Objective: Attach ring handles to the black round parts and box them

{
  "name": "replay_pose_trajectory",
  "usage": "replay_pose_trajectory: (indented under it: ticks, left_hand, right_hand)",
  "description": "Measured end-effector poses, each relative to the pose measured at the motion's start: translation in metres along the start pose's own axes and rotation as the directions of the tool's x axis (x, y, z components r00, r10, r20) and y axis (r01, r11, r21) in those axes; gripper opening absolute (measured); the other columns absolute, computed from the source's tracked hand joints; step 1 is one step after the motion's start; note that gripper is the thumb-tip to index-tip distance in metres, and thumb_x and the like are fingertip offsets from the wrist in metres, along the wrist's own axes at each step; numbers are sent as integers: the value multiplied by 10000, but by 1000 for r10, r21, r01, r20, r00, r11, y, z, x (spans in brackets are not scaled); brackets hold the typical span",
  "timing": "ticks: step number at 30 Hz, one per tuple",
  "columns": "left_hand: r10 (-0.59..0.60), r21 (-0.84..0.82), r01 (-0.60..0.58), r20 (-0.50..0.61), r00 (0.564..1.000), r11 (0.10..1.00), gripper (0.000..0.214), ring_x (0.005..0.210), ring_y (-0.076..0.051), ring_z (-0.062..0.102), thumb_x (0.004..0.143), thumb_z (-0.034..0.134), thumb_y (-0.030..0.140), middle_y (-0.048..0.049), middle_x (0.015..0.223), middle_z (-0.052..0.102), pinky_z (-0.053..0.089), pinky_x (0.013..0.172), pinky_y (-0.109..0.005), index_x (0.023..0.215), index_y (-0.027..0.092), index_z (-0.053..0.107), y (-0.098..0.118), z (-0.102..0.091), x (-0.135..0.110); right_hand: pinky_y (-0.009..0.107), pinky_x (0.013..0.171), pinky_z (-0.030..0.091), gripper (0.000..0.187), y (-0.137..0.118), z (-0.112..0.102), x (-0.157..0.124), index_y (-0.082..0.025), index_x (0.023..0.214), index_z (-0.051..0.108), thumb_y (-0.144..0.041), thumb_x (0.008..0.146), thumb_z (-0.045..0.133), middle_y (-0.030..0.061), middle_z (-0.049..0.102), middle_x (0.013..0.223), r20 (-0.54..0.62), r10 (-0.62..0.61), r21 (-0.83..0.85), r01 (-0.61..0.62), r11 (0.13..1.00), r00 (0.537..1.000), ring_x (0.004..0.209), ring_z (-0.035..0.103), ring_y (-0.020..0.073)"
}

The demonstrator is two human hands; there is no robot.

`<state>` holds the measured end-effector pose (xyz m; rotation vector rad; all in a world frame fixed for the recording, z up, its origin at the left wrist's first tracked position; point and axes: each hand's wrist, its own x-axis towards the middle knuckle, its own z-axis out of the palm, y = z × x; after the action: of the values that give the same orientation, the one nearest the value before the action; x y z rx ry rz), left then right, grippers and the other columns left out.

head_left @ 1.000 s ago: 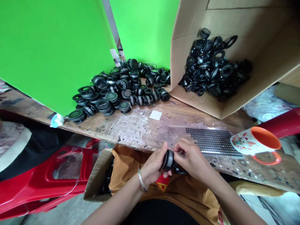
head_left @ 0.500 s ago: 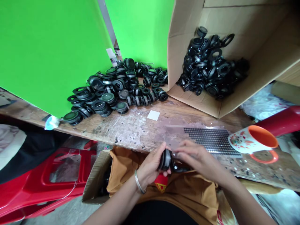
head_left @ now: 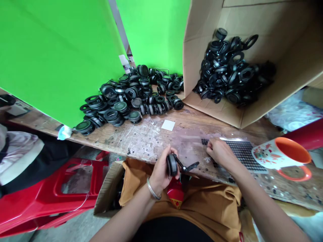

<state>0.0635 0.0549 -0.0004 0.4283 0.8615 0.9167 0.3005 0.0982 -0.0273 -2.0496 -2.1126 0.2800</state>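
My left hand [head_left: 163, 168] is wrapped round a black, round hinged holder [head_left: 172, 165] with a ribbed grey rim. From its side a short jointed arm sticks out to the right, ending in a flat black ring. My right hand [head_left: 219, 152] is closed, fingertips down at the left part of a sheet of small black round stickers [head_left: 241, 151] on the bench. Whatever those fingertips pinch, if anything, is hidden.
Many similar black holders [head_left: 121, 107] are piled by the green panels, more [head_left: 232, 74] inside an open cardboard box [head_left: 214, 116]. A mug [head_left: 272, 154] stands right of the sheet. A white square [head_left: 168, 125] lies on the wooden bench [head_left: 141, 134]; a red stool [head_left: 50, 191] is at left.
My right hand has left the holder and moved right and up to the sticker sheet. My left hand keeps hold of the holder, whose jointed arm now shows clearly.
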Motion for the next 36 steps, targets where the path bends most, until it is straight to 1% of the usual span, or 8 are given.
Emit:
replay_pose_trajectory:
  ticks: [4,6,11,16,21,25,31,36]
  left_hand:
    - [170,81,-163,-74,983,983,446,298,-119,454,868,427,641,43,428,509,338,277,-178,811,206,505,-4,-1,-2]
    - [262,158,-243,-110,959,957,475,299,-123,446,864,405,673,44,428,512,344,285,-191,824,211,507,-7,-4,-4]
    - [484,427,-395,-120,867,813,503,414,-116,478,883,368,674,35,532,515,377,392,-212,803,207,536,-9,-12,-6]
    - [664,605,-524,-12,747,600,491,639,-119,486,935,351,590,5,695,511,417,625,-227,748,188,561,-7,-13,-10]
    - [654,622,-546,71,753,561,456,648,-126,467,949,356,548,5,698,501,397,645,-238,749,184,545,-6,-9,-19]
    - [627,623,-513,45,777,591,456,638,-126,461,945,358,554,7,695,500,394,637,-240,751,184,542,-8,-9,-21]
    - [646,582,-493,-75,759,647,495,644,-126,457,935,340,595,8,695,498,409,633,-239,758,186,555,-9,-12,-15]
    - [576,499,-439,-157,802,747,500,590,-119,488,892,407,637,6,670,527,439,565,-234,757,181,563,-11,-14,-13]
  right_hand:
    - [297,645,339,95,-8,-1,-7,-173,735,561,-146,788,487,95,602,803,-43,17,-48,-19,999,999,741,547,211]
    - [311,703,376,86,-20,-3,-18,-175,752,548,-154,809,488,92,588,829,-146,-14,4,14,1000,989,815,544,226]
    - [362,885,409,53,-75,-14,-58,-194,783,554,-158,818,572,64,565,946,-501,-219,296,404,866,837,964,517,216]
    - [438,942,389,115,-112,-7,-78,-184,792,568,-69,790,569,78,550,1012,-499,-237,292,419,860,834,1061,479,249]
    - [422,871,421,123,-112,-2,-76,-185,737,563,-65,754,588,71,566,968,-407,-191,332,339,880,893,985,496,245]
    - [397,828,448,132,-111,-5,-76,-192,696,573,-77,759,593,61,580,941,-329,-180,388,307,869,927,935,518,229]
    - [504,941,422,168,-121,-5,-90,-150,928,667,-97,856,525,135,596,1135,-439,-291,199,408,891,850,1136,495,306]
    - [560,993,404,293,-121,-1,-101,-85,1113,655,-86,874,487,187,599,1213,-403,-445,48,504,862,800,1251,447,347]
